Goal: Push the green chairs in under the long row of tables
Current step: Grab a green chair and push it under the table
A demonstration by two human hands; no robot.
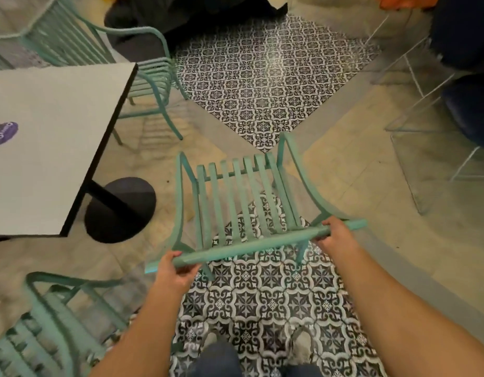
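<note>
Over patterned floor [262, 85], both hands grip chair [235, 202].

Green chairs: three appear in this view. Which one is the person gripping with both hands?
The middle chair, on the patterned tiles. The left hand and right hand grip its top rail. The chairs beyond the table and at lower left go untouched.
</note>
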